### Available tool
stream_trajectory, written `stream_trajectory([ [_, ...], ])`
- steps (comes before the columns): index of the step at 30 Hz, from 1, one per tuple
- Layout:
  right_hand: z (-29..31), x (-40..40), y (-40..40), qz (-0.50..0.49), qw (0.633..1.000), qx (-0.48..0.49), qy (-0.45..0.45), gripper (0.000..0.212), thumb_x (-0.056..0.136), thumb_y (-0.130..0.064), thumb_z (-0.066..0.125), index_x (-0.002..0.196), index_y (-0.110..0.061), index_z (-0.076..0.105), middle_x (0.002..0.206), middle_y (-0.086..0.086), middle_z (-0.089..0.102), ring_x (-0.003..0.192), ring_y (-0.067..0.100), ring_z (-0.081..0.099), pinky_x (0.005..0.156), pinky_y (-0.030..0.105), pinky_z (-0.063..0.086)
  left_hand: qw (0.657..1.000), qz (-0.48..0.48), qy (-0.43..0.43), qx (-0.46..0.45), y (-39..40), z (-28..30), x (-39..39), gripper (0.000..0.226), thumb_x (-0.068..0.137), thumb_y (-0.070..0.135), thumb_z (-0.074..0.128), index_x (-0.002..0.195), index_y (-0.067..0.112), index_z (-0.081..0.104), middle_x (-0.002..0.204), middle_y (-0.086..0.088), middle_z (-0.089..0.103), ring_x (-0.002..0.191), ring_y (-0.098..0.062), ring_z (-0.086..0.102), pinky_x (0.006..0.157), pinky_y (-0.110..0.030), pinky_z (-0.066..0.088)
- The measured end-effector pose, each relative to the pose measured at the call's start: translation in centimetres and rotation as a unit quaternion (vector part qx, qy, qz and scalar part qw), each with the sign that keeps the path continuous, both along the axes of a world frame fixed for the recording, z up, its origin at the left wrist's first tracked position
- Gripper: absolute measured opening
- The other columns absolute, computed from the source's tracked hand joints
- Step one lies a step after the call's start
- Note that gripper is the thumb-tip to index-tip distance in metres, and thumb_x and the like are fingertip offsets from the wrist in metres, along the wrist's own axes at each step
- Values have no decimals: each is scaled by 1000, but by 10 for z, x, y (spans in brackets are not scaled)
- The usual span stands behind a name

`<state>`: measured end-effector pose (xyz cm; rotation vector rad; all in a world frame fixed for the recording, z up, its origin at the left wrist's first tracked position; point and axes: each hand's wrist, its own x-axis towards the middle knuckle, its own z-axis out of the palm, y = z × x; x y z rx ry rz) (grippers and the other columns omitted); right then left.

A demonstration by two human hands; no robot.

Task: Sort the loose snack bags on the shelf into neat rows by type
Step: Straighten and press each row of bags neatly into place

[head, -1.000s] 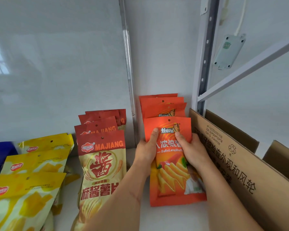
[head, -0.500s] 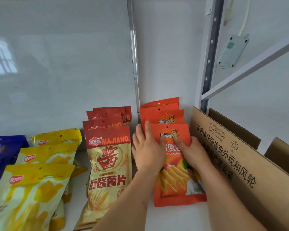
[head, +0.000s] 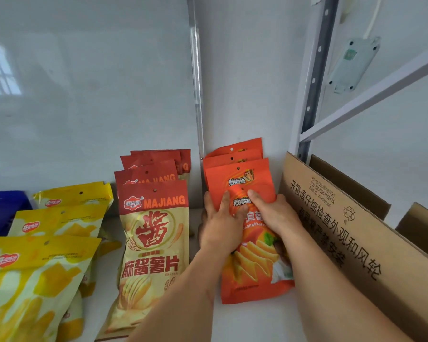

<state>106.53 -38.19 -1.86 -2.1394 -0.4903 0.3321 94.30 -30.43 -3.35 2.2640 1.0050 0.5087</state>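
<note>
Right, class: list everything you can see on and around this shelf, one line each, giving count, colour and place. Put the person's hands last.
Orange snack bags: four visible, orange, overlapping row right of centre.
Majiang bags: about five, red and cream, row left of the orange ones.
Yellow bags: three visible, yellow, row at left.
Blue bag: one, blue, far left edge.
Cardboard box: one, brown, printed flap, right side.
Shelf upright: one, grey, perforated, upper right.
Wall device: one, pale, upper right, cable attached.
Left hand: on the front orange bag's left edge.
Right hand: holds its right edge, fingers near the top.
</note>
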Motion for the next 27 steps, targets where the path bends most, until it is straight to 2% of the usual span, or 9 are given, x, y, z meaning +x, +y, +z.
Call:
stream_trajectory([
  [5, 1, -3, 6, -16, 1000, -13, -1, 107, 50, -94, 49, 127, -20, 56, 126, 8, 66, 115, 34, 61, 99, 47, 50, 1000, 17, 0, -17, 5, -5, 1, 71, 97, 67, 34, 159, 37, 16, 168, -4, -5, 151, -32, 21, 119, -43, 25],
  [9, 2, -5, 3, -28, 1000, -5, 3, 105, 52, -93, 51, 126, -19, 55, 127, 7, 65, 115, 34, 62, 98, 47, 50, 999, 17, -5, -34, 0, 1, 0, 71, 98, 66, 34, 159, 35, 15, 168, -5, -6, 151, -33, 22, 120, -46, 27],
  [14, 5, -5, -5, -40, 999, -3, -21, 89, 79, -79, 54, 135, -9, 46, 132, 14, 60, 118, 35, 60, 94, 43, 49, 996, 42, -72, -40, -20, 18, -14, 74, 99, 65, 33, 160, 31, 8, 168, -4, -4, 147, -36, 30, 112, -49, 38],
  [19, 9, -12, -21, -36, 999, 23, -24, 90, 86, -76, 47, 144, -8, 39, 139, 14, 56, 126, 35, 56, 99, 43, 44, 992, 43, -103, -62, -48, 14, -34, 81, 98, 65, 36, 160, 24, 6, 168, -8, -1, 150, -37, 22, 118, -49, 30],
  [22, 4, -17, -35, -26, 998, 31, -37, 92, 86, -77, 45, 148, -10, 36, 141, 13, 56, 128, 34, 54, 103, 43, 42, 991, 42, -92, -84, -65, 0, -43, 80, 99, 58, 42, 160, 20, 8, 167, -9, 3, 148, -38, 26, 117, -49, 30],
  [27, -11, -26, -46, -4, 998, 20, -54, 73, 88, -71, 49, 131, -12, 53, 120, 10, 69, 109, 33, 65, 88, 39, 48, 993, 49, -91, -50, -72, -14, -45, 76, 100, 52, 46, 159, 19, 12, 165, -8, 9, 145, -36, 32, 115, -46, 33],
])
